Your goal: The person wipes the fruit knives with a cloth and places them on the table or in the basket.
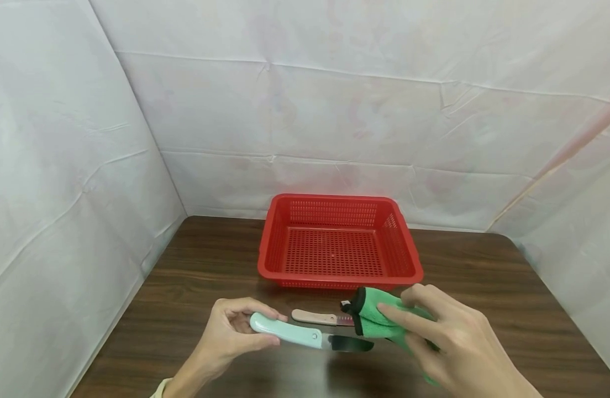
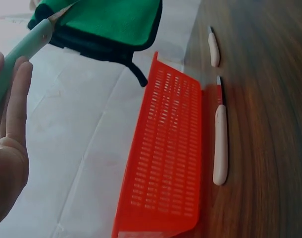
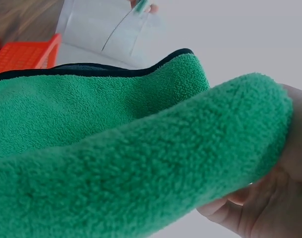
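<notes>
L hand (image 1: pixel 230 337): grips mint-handled knife (image 1: pixel 295 334) by the handle end, fingers curled over it, thumb under; held above the table, blade pointing to the person's right.
Knife blade: dark, tip runs under/into the cloth; tip itself hidden in head view. L wrist view shows only a strip of the handle, rest cut off by the frame edge.
R hand (image 1: pixel 449 342): clenched round green cloth (image 1: pixel 379 320), fingers wrapped over the folded wad; cloth sits at the blade end of the knife. Can't tell if cloth fully encloses the blade.
Cloth: black trim + small black loop on its left end; lower part hidden behind the R hand. R wrist view is nearly all green pile, very close.
Beige-handled knife (image 1: pixel 315 318): lies flat on table (image 1: pixel 195 276), just in front of basket; blade end covered by the cloth in head view.
Red basket (image 1: pixel 413 260): perforated, at rear middle of table, near the white backdrop.
2nd beige handle in L wrist view (image 2: pixel 214 47): prob. a reflection; can't tell.
</notes>
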Demonstrator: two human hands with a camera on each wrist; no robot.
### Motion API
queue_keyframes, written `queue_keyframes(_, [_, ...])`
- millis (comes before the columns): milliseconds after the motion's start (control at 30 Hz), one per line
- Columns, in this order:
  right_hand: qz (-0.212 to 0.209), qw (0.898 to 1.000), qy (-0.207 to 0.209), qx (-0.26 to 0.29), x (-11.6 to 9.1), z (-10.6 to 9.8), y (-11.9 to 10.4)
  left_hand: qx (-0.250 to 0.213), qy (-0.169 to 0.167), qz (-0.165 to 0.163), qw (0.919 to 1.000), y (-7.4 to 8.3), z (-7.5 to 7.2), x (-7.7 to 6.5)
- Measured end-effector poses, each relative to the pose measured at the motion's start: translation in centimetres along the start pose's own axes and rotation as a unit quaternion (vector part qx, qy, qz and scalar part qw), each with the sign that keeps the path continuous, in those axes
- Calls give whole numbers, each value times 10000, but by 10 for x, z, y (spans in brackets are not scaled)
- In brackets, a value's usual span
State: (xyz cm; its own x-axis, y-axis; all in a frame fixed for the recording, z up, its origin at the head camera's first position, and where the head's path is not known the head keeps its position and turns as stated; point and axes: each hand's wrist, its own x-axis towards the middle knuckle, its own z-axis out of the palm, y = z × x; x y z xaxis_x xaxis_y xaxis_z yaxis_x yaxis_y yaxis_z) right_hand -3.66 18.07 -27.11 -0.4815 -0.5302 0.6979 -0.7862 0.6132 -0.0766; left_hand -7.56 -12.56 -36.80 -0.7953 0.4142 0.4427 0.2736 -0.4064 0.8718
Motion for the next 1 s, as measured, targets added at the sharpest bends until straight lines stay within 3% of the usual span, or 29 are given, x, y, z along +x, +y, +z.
queue_keyframes(233, [-727, 9970, 136, 210, 12, 12, -8, 115, -14, 44, 9999, 1, 6, 3])
queue_keyframes(333, [-368, 9969, -479, 500, 10, 14, -13, 118, -35, 121, 9999, 1, 8, 5])
queue_keyframes(467, [66, 9889, -1199, 878, 7, 16, -19, 128, -15, 169, 9998, 3, 10, 5])
queue_keyframes(667, [178, 9807, -1821, 686, 5, 16, -23, 42, 125, 160, 9998, 6, 12, 5])
queue_keyframes(1000, [221, 9809, -1871, 486, 2, 17, -20, -233, 116, 547, 9982, 8, 12, 5])
